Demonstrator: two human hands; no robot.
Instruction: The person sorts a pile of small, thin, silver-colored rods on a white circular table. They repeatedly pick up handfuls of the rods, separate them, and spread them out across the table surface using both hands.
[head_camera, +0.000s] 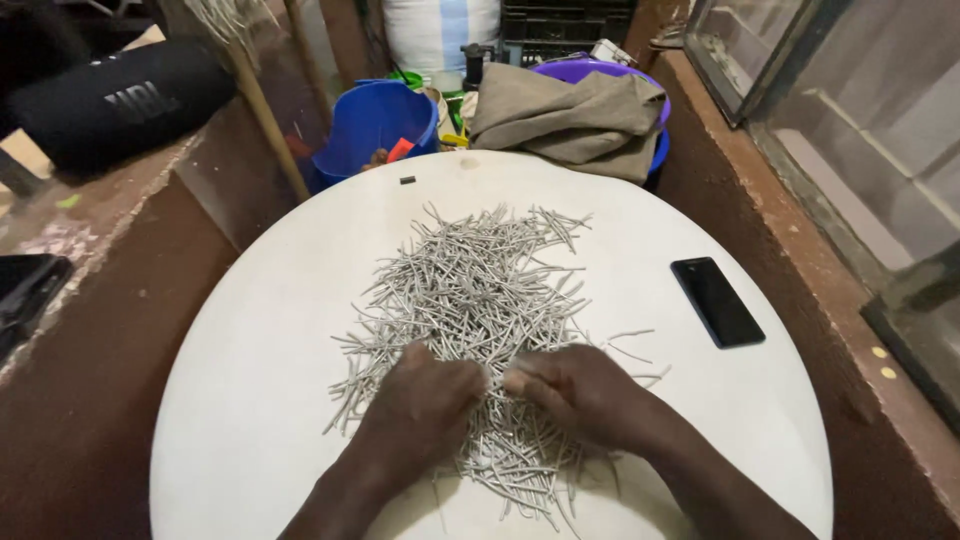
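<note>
A wide heap of thin grey metal sticks (478, 290) lies spread over the middle of a round white table (250, 400). My left hand (425, 405) rests on the near part of the heap with its fingers curled into the sticks. My right hand (580, 390) sits just beside it, fingers closed and pinching some sticks where the two hands meet. How many sticks each hand grips is hidden under the fingers.
A black phone (717, 301) lies on the table's right side. Behind the table stand a blue bucket (375, 125) and a purple tub (600, 72) draped with a brown cloth (570, 120). A black cylindrical speaker (115, 100) sits on the left ledge.
</note>
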